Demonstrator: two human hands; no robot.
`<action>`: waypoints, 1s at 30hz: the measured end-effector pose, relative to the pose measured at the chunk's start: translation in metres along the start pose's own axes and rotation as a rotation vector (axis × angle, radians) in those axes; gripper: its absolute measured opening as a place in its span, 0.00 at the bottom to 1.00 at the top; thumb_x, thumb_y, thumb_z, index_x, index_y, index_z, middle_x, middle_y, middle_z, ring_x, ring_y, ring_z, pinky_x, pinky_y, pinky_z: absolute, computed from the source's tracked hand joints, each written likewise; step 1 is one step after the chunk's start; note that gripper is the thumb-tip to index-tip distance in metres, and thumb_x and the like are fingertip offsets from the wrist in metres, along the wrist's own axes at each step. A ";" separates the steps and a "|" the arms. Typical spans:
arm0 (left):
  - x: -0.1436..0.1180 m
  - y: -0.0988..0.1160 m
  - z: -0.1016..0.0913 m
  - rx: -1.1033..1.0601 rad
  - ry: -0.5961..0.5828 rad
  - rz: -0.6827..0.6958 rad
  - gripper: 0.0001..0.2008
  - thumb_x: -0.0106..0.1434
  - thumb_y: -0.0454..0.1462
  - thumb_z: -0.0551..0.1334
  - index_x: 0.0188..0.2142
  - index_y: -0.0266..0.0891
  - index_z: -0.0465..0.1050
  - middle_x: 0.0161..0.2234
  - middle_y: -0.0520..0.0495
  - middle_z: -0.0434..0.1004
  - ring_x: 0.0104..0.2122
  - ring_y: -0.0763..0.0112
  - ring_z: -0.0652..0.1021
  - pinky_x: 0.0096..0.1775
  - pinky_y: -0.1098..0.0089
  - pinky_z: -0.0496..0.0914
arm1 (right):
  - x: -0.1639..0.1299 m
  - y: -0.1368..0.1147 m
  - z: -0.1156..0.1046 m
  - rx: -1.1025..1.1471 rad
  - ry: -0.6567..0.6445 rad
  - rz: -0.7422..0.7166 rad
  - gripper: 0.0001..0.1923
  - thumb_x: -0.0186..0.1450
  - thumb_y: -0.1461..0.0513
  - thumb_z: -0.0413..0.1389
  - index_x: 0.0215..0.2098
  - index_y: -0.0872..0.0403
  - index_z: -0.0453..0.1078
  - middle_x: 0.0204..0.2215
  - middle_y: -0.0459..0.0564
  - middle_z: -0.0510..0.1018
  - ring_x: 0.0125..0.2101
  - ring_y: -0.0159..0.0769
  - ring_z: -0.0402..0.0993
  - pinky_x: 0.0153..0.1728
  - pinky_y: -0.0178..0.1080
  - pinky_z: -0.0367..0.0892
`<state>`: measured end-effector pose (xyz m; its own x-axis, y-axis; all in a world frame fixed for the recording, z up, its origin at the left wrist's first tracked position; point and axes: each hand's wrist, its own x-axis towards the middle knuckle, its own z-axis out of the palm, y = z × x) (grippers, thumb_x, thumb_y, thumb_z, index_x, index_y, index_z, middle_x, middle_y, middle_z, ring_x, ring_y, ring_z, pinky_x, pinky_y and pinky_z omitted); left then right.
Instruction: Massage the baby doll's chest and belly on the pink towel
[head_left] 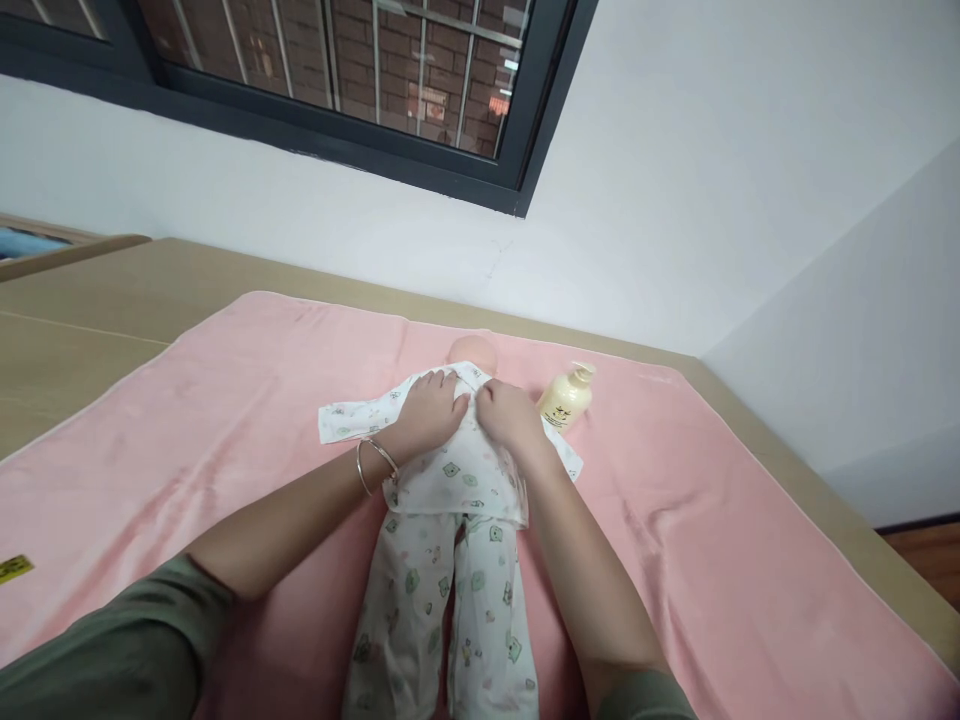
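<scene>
A baby doll [471, 352] lies on its back on a pink towel [225, 400], dressed in a white printed top [457, 470] and matching trousers [442, 620]. My left hand [429, 408], with bangles on the wrist, rests on the doll's chest and pinches the top's fabric near the collar. My right hand [510, 412] grips the fabric right beside it. Both hands meet at the middle of the chest. Only the top of the doll's head shows beyond my hands.
A pale yellow pump bottle [568, 395] lies on the towel just right of the doll. The towel covers a wooden surface [75, 330] set against a white wall under a dark-framed window. A small yellow tag [13, 568] sits at the left edge.
</scene>
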<state>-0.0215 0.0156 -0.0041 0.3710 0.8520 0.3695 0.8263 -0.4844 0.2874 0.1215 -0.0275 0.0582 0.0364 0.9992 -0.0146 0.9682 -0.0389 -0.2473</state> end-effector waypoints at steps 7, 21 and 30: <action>-0.017 0.026 -0.028 0.103 -0.094 0.056 0.17 0.71 0.41 0.52 0.45 0.34 0.76 0.43 0.32 0.80 0.46 0.48 0.79 0.52 0.51 0.70 | 0.029 0.032 0.015 -0.001 0.037 -0.012 0.30 0.76 0.55 0.38 0.67 0.66 0.60 0.69 0.69 0.62 0.69 0.52 0.56 0.65 0.50 0.51; 0.001 0.002 -0.013 -0.017 -0.142 -0.036 0.23 0.74 0.45 0.47 0.51 0.31 0.73 0.51 0.30 0.80 0.54 0.47 0.77 0.59 0.47 0.65 | 0.011 0.009 0.014 0.040 -0.002 -0.028 0.32 0.78 0.50 0.35 0.60 0.64 0.68 0.60 0.69 0.74 0.63 0.55 0.66 0.61 0.51 0.56; 0.000 0.004 -0.009 -0.033 -0.102 -0.044 0.22 0.73 0.43 0.48 0.50 0.30 0.73 0.49 0.30 0.80 0.52 0.50 0.78 0.54 0.55 0.70 | 0.012 0.009 0.013 -0.001 0.001 -0.015 0.33 0.77 0.49 0.35 0.58 0.64 0.70 0.58 0.70 0.75 0.61 0.57 0.68 0.62 0.55 0.54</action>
<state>-0.0224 0.0122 0.0049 0.3767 0.8877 0.2647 0.8289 -0.4506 0.3314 0.1270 -0.0158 0.0431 0.0226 0.9997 -0.0101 0.9690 -0.0244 -0.2460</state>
